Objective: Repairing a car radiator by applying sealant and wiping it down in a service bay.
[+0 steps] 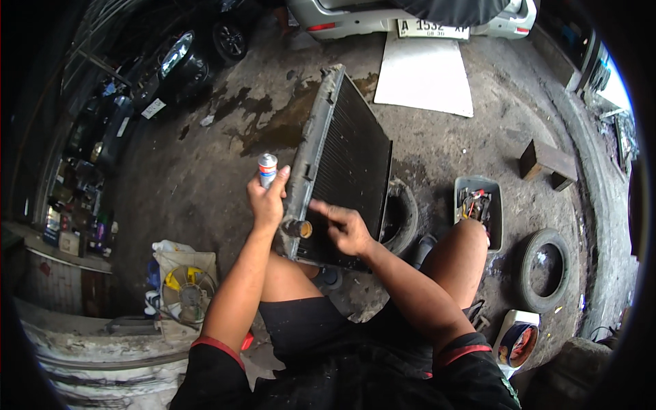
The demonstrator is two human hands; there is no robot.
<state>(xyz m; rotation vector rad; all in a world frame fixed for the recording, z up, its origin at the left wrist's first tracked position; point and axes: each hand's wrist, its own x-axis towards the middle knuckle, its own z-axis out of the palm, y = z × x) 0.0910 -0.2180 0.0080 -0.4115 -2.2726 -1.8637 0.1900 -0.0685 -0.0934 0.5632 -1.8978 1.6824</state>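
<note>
A car radiator (355, 157) stands tilted between my knees, its dark finned core facing right and its grey end tank (311, 147) toward my left. My left hand (266, 198) is wrapped round a small white and silver tube (267, 169) with red and blue bands, close against the tank's left side. Just above the round pipe outlet (298, 229), my right hand (347, 229) reaches across the core. Its index finger is stretched out to the seam between tank and core, while the other fingers are loosely bent. I see nothing held in it.
Behind the radiator lies a tyre (403, 217), with another tyre (544, 270) at the right. A grey bin of tools (497, 205) stands by my right knee. Farther off are a metal block (549, 162), a white board (424, 78) and parked cars. A fan unit (188, 290) is at left.
</note>
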